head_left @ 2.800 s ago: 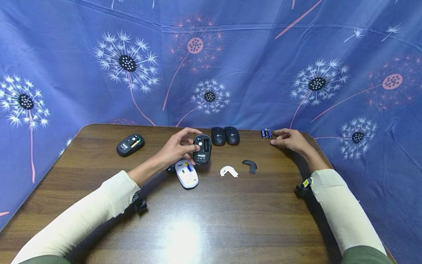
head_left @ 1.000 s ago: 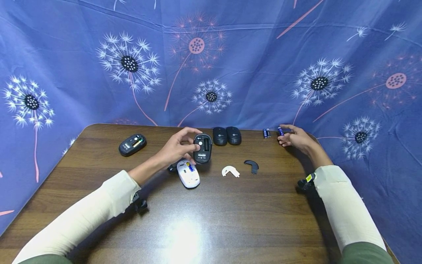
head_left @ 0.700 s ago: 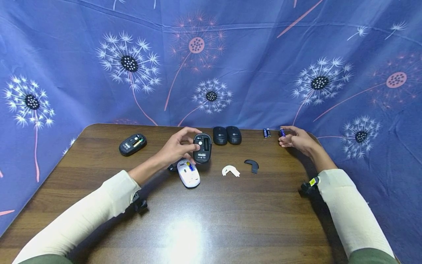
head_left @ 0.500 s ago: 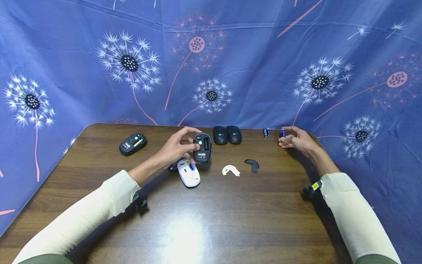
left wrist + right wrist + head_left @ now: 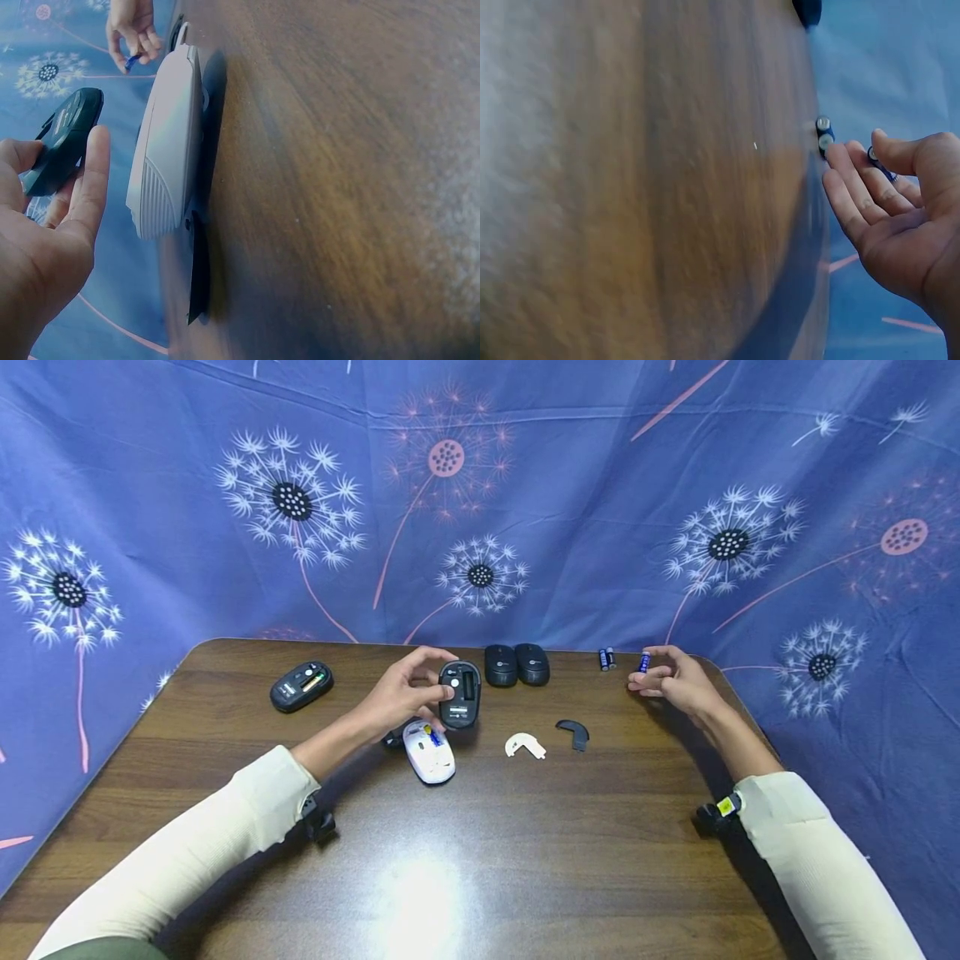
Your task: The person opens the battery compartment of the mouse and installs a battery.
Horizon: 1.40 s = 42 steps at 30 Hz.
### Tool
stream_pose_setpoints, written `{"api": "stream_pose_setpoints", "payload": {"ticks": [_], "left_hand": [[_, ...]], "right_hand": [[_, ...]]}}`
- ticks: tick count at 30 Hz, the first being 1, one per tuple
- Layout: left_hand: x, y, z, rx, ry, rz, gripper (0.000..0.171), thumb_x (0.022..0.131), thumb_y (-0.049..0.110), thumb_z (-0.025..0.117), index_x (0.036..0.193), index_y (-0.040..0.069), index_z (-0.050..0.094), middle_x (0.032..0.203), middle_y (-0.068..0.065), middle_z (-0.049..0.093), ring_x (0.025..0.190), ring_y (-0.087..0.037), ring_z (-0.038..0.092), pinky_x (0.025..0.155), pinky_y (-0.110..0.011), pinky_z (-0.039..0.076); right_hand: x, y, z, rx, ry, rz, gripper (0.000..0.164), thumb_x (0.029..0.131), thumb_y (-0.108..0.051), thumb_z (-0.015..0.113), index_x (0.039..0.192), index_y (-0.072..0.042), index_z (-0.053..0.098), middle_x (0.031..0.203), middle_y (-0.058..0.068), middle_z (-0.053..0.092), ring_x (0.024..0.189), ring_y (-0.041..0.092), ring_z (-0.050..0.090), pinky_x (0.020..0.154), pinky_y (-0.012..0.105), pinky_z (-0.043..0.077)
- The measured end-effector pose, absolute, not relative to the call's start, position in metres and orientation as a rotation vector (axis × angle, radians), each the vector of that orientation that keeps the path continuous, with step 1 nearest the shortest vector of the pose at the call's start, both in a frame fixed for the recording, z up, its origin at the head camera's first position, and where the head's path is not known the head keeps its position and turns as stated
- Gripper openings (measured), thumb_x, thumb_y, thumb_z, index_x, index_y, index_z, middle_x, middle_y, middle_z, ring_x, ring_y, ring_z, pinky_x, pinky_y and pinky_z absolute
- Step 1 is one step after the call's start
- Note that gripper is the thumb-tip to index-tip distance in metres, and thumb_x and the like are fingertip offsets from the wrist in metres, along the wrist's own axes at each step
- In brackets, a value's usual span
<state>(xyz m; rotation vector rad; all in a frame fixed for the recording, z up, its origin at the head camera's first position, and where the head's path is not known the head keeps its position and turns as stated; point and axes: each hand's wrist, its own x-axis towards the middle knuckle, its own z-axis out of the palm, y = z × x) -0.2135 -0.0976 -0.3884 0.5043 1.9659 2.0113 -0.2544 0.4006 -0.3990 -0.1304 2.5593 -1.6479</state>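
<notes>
My left hand (image 5: 408, 689) holds a black computer mouse (image 5: 460, 703) up by its side, underside facing me, with its battery slot bare. In the left wrist view the thumb and fingers pinch the mouse (image 5: 66, 139) at its edges. Just below that hand a white mouse (image 5: 431, 760) lies underside up, a blue battery (image 5: 433, 737) in its slot. At the back right my right hand (image 5: 675, 678) pinches a blue battery (image 5: 644, 662) between thumb and fingers. Two more batteries (image 5: 607, 659) lie together on the table, left of that hand.
Two black mice (image 5: 517, 666) stand side by side at the back. A black mouse (image 5: 302, 686) lies underside up at the left, a battery showing in it. A white cover (image 5: 525, 745) and a black cover (image 5: 573, 734) lie mid-table. A patterned blue cloth (image 5: 585, 510) hangs behind the table.
My right hand has taken one battery from the group of three and moved it to the right, turning it slightly in the fingers. My left hand keeps the black mouse in place.
</notes>
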Motion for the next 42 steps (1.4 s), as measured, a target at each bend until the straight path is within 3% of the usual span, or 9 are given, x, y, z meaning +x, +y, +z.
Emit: {"api": "stream_pose_setpoints", "payload": {"ticks": [8,14,16,25,32,42], "left_hand": [[-0.214,-0.097,-0.389,0.510,1.970,2.008,0.062,0.103,-0.008,0.069,0.161,0.002,0.051,0.107,-0.017,0.070,0.084,-0.027,0.077,0.068,-0.055,0.075],[-0.215,-0.098,-0.390,0.503,1.970,2.002,0.061,0.104,-0.007,0.069,0.161,0.005,0.053,0.109,-0.017,0.070,0.085,-0.028,0.077,0.068,-0.053,0.076],[-0.215,-0.098,-0.390,0.504,1.966,2.003,0.061,0.104,-0.007,0.069,0.161,0.005,0.053,0.109,-0.017,0.070,0.085,-0.028,0.078,0.068,-0.053,0.076],[-0.215,-0.098,-0.391,0.508,1.968,2.013,0.059,0.103,-0.008,0.069,0.158,0.006,0.055,0.108,-0.017,0.071,0.084,-0.028,0.077,0.067,-0.052,0.075],[-0.217,-0.098,-0.392,0.498,1.959,2.019,0.060,0.103,-0.008,0.069,0.159,0.004,0.053,0.108,-0.018,0.072,0.083,-0.028,0.078,0.066,-0.051,0.075],[-0.218,-0.099,-0.394,0.497,1.965,2.011,0.060,0.103,-0.008,0.070,0.159,0.004,0.053,0.109,-0.018,0.072,0.081,-0.027,0.077,0.066,-0.051,0.075]], "right_hand": [[-0.241,0.377,-0.397,-0.185,2.648,-1.595,0.073,0.111,-0.008,0.072,0.167,0.011,0.030,0.105,0.003,0.086,0.093,0.003,0.082,0.091,0.024,0.073],[-0.232,0.354,-0.392,-0.211,2.679,-1.547,0.072,0.110,-0.012,0.075,0.168,0.006,0.035,0.116,0.020,0.085,0.096,0.010,0.085,0.092,0.012,0.066],[-0.230,0.347,-0.391,-0.224,2.690,-1.535,0.071,0.110,-0.013,0.075,0.167,0.006,0.037,0.116,0.020,0.085,0.096,0.010,0.085,0.091,0.009,0.063],[-0.224,0.315,-0.387,-0.323,2.615,-1.657,0.065,0.105,0.002,0.076,0.160,0.011,0.042,0.111,0.026,0.084,0.092,0.012,0.085,0.090,0.021,0.071],[-0.221,0.292,-0.382,-0.340,2.596,-1.636,0.064,0.104,0.001,0.078,0.159,0.007,0.046,0.116,0.034,0.081,0.095,0.016,0.086,0.090,0.016,0.069],[-0.218,0.262,-0.385,-0.435,2.587,-1.632,0.061,0.100,0.005,0.080,0.153,0.009,0.049,0.111,0.033,0.081,0.093,0.014,0.083,0.087,0.012,0.064]]}}
